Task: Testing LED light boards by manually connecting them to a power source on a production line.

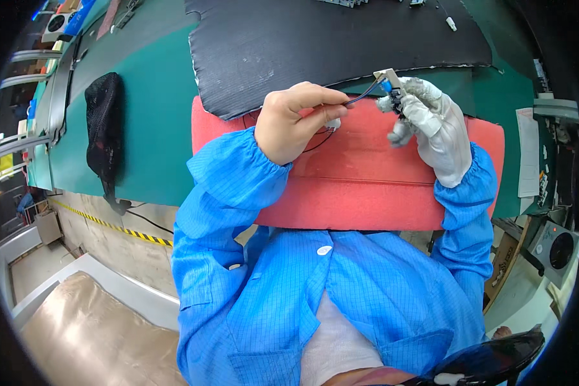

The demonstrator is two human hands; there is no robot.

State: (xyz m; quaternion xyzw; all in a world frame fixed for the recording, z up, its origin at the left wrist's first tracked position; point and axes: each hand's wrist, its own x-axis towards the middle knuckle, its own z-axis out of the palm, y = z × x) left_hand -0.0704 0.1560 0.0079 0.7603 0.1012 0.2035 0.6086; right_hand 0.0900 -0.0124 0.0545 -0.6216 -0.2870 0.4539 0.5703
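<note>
Bare-skinned, my left hand (302, 119) pinches a thin dark cable (363, 96) between thumb and forefinger. The cable runs right to a small part (386, 80) with a beige plate, a blue piece and a black block. In a worn white glove, my right hand (428, 119) is closed around that part from the right. A white connector (333, 123) hangs just below my left fingertips, with a thin black wire looping beneath it. Both hands are above a red pad (360, 186) at the table's near edge. The exact kind of the small part cannot be made out.
A black sheet (328, 45) with a ragged edge lies on the green table mat (157, 83) beyond the pad. At left rests a black mesh bundle (103, 128). A paper sheet (528, 151) lies at right, near a grey box with a round fan (556, 251).
</note>
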